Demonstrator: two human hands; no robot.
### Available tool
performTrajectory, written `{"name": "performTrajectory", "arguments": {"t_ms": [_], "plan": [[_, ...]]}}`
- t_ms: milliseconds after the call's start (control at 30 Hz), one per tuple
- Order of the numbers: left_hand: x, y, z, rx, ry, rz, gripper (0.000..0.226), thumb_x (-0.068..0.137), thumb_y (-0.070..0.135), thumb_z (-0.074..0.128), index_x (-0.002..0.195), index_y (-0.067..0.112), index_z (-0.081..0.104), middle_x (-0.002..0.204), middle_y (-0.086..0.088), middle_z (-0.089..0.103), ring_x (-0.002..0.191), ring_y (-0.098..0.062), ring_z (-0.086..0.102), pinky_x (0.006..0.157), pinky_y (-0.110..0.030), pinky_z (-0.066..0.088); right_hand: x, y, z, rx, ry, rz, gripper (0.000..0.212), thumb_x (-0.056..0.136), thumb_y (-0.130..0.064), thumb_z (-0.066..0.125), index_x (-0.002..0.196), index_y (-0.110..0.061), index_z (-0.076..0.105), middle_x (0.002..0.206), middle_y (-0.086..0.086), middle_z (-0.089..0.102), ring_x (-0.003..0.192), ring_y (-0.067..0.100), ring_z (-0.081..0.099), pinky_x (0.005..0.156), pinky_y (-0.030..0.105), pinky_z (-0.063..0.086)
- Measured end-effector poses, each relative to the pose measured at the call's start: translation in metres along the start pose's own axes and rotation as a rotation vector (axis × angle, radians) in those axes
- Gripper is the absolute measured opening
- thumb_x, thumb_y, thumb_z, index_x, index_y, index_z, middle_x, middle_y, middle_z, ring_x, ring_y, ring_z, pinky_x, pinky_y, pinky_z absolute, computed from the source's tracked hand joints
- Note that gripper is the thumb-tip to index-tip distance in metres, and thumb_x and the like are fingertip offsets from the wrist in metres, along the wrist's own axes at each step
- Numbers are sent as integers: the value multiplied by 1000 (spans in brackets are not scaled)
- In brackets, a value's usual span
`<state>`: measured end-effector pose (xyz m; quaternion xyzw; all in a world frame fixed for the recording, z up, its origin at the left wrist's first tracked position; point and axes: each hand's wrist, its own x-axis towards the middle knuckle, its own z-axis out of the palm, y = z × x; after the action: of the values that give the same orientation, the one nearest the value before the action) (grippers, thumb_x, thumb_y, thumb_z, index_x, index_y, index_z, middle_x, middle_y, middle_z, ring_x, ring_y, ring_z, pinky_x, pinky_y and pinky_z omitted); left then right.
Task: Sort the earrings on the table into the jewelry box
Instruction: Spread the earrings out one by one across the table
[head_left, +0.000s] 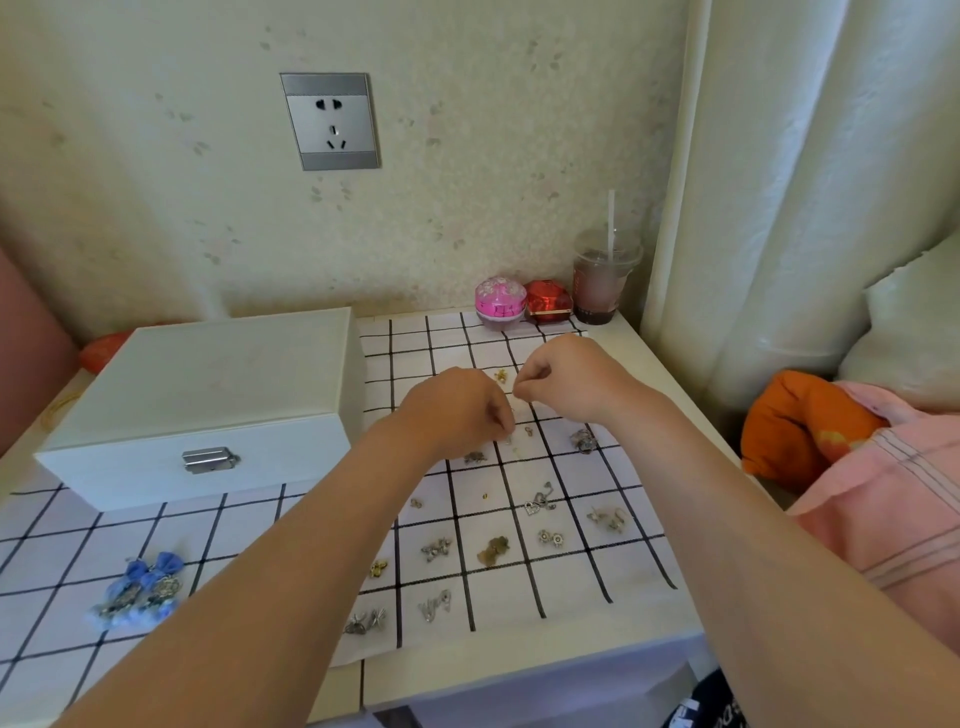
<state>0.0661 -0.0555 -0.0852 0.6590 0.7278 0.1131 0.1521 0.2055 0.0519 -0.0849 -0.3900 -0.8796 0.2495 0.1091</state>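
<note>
Your table (657, 613) is covered by a checked cloth (498, 597), and the white box (208, 395) sits on its far left part, lid down and latch (208, 460) facing you. Your left hand (457, 405) and right hand (571, 379) meet over the cloth just right of the box, both with fingers curled in and tips almost touching each other. Whether either pinches anything is too small to tell. A cup (602, 283) with a straw stands at the back right corner, with a red tin (548, 301) and a pink tin (500, 302) beside it. The earrings (435, 548) lie scattered in the cloth's squares near and right of your forearms. A blue pair (140, 592) lies apart at front left, and a gold one (501, 375) lies just beyond your fingertips.
</note>
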Motion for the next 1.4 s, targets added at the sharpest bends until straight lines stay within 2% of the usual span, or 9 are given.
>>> {"name": "performTrajectory", "arguments": {"t_ms": [167,367,533,633,800,933,1033,1167,1400], "plan": [[-1,-5,-5,13,27,-27,16,88,29,61,87,41,71,99,18,69,89,-6,63,83,-36,56,-1,-6,4,-75,-5,-24,8,89,-35,69,90,-33,77,92,-15,71,91,11,65,83,40,57],[-3,-2,0,-22,-54,48,13,86,30,71,96,37,76,99,17,70,71,3,56,77,-27,52,1,-11,3,-133,23,-36,11,91,-34,67,96,-32,77,98,-12,70,93,12,63,82,37,55],[0,-7,-4,-60,11,-7,4,85,32,71,84,35,73,94,17,69,83,-3,61,72,-31,54,0,-12,3,-119,38,-25,9,91,-36,68,93,-33,76,92,-14,68,91,12,63,82,38,56],[-2,-16,-14,-47,112,-81,9,84,31,69,77,36,68,85,19,66,89,-7,62,85,-36,55,-3,-16,7,-81,-2,-48,7,88,-33,70,90,-31,77,91,-14,71,87,9,65,82,38,57],[-7,-27,-23,-30,142,-158,12,86,27,66,81,38,62,86,16,66,87,-8,63,81,-33,54,-1,-30,18,-2,-133,-101,5,84,-29,76,87,-28,80,83,-14,73,81,5,66,79,34,57],[-7,-28,-21,-62,102,-169,13,87,24,67,86,37,70,85,16,68,78,-6,65,79,-33,57,9,-19,0,195,22,-90,8,90,-30,71,93,-28,79,88,-19,71,87,-4,63,80,24,49],[-6,-27,-20,-82,116,-170,10,84,25,72,86,35,72,83,18,67,82,-5,63,82,-33,57,13,-6,-6,141,145,-57,11,93,-28,67,97,-28,78,95,-17,70,93,3,64,90,33,51],[-3,-25,-15,-66,98,-181,10,81,27,75,79,36,70,77,20,65,71,-1,59,75,-30,56,13,-5,5,5,45,-25,11,90,-31,69,96,-34,77,103,-15,72,98,8,64,93,40,53],[-1,-21,-8,99,39,-148,6,83,35,73,88,33,73,84,17,68,87,-6,62,77,-29,52,6,-19,10,-208,-54,5,14,84,-35,75,98,-34,78,105,-16,72,99,9,63,88,34,54]]}}
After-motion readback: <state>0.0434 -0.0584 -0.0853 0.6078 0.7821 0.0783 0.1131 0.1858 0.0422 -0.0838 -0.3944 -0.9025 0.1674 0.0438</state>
